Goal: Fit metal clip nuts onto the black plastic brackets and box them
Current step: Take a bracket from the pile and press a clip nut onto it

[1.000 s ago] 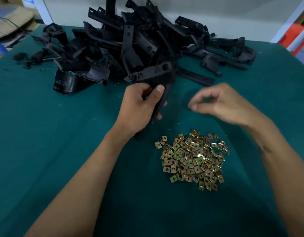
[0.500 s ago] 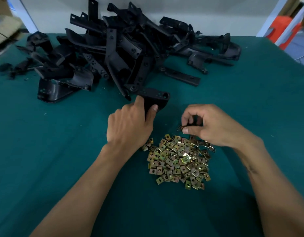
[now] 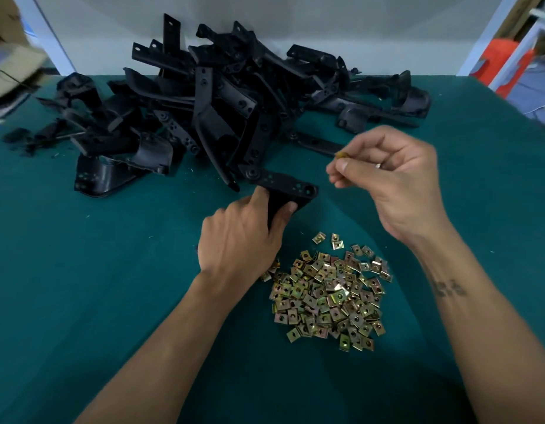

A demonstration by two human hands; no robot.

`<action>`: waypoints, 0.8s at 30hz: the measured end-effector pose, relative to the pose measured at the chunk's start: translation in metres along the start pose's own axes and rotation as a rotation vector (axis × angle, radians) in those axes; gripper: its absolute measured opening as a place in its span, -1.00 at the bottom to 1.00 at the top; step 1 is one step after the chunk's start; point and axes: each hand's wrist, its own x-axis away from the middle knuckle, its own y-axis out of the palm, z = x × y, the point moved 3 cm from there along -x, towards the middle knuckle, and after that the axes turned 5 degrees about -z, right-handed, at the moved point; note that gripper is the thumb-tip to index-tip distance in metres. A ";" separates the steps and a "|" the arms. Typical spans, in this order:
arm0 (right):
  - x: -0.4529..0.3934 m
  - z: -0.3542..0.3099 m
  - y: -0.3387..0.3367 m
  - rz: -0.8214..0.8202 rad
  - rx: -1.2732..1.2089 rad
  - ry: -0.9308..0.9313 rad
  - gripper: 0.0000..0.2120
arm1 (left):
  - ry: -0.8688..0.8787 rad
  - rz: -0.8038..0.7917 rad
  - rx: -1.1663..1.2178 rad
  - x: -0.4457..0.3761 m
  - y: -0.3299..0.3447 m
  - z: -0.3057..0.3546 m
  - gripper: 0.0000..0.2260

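Gripping one black plastic bracket (image 3: 280,191), left hand (image 3: 243,240); right hand (image 3: 387,179) pinches one brassy clip nut (image 3: 341,154) above the table (image 3: 81,270).

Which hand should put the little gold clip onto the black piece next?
The right hand: it already pinches a clip nut above the bracket, which the left hand holds.

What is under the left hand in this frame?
The left hand grips a black bracket against the green table cover; the bracket's top end sticks out beyond the fingers. Its lower part and a few clip nuts at the pile edge are covered.
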 end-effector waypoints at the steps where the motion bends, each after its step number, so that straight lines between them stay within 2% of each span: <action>1: -0.002 0.003 0.004 0.020 0.006 -0.005 -0.86 | 0.009 0.005 0.000 0.000 -0.001 0.001 -0.60; 5: 0.004 0.014 0.015 0.066 0.122 -0.010 -0.84 | 0.043 0.025 0.006 -0.002 -0.004 0.003 -0.61; 10: 0.008 0.020 0.021 -0.046 0.328 0.007 -0.84 | 0.044 0.051 0.006 -0.002 -0.004 -0.001 -0.60; 19: 0.010 0.026 0.023 0.049 0.131 0.012 -0.85 | 0.063 0.065 -0.023 -0.001 -0.003 -0.002 -0.58; 24: 0.010 0.025 0.024 0.089 0.133 -0.036 -0.90 | 0.072 0.097 -0.021 -0.001 -0.004 -0.001 -0.64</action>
